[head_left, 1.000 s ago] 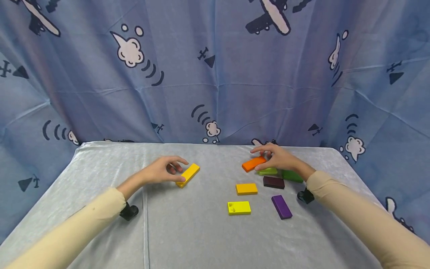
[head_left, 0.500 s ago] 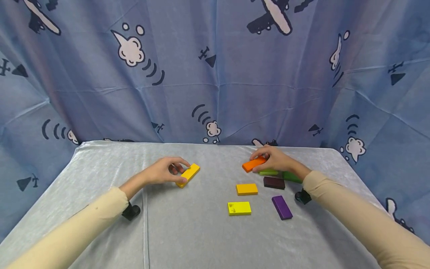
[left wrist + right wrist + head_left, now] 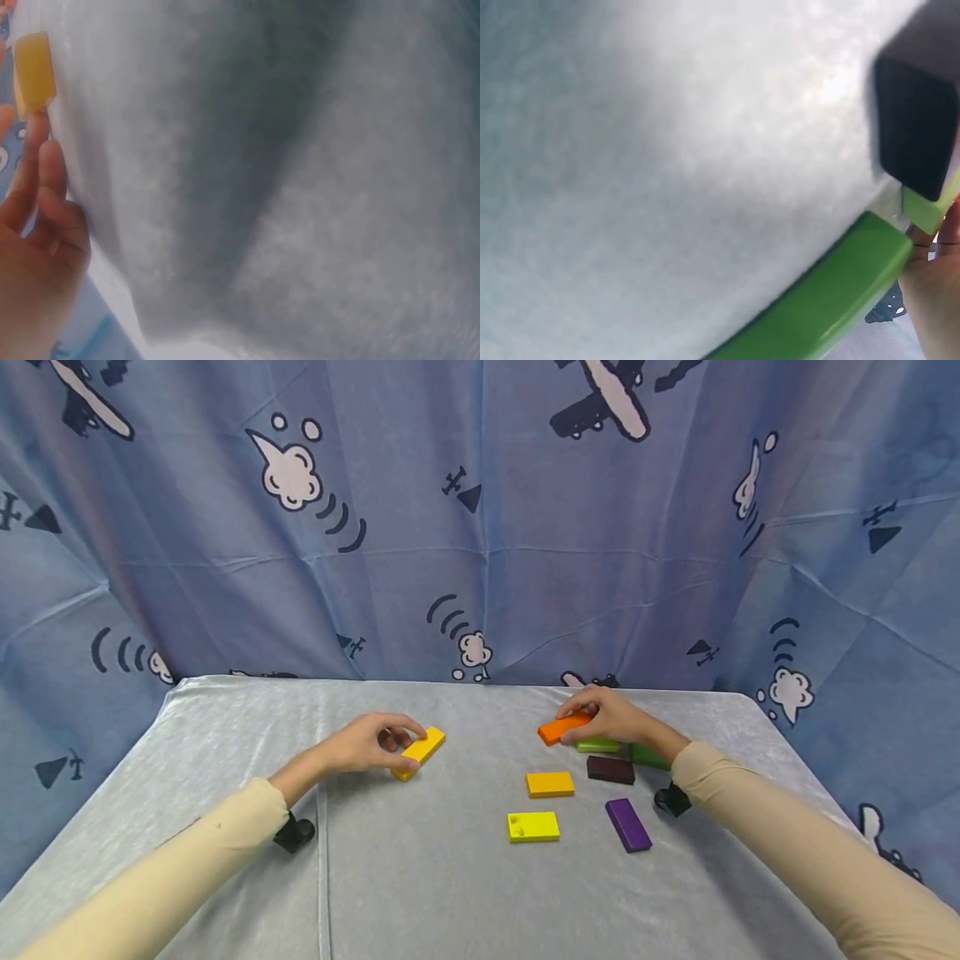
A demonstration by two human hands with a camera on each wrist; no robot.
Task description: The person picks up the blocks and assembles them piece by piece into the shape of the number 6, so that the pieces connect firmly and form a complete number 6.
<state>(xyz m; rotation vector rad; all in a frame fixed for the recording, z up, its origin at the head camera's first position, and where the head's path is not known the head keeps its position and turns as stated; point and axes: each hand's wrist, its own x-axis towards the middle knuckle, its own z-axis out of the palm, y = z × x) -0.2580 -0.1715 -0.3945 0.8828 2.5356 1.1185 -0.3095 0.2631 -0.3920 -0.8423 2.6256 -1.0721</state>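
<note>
My left hand (image 3: 372, 743) pinches a yellow-orange block (image 3: 422, 752) at the left-centre of the table, thumb on its near end and index finger by the far end. In the left wrist view a fingertip meets the end of that block (image 3: 34, 71). Further right, my right hand (image 3: 611, 714) holds an orange block (image 3: 561, 727) between thumb and fingers, which cover its right part. A light green block (image 3: 597, 745) lies just below the right hand, and a dark green block (image 3: 649, 757) is partly hidden under the wrist.
Near the right hand lie a dark brown block (image 3: 611, 769) and a purple block (image 3: 628, 825). A second yellow-orange block (image 3: 550, 784) and a bright yellow block (image 3: 533, 827) lie nearer the middle. A patterned blue curtain (image 3: 405, 527) hangs behind the grey cloth-covered table (image 3: 420, 877).
My right hand has lowered and its fingers have closed round the orange block. The left index finger has come down onto the yellow-orange block. The blocks have hardly moved.
</note>
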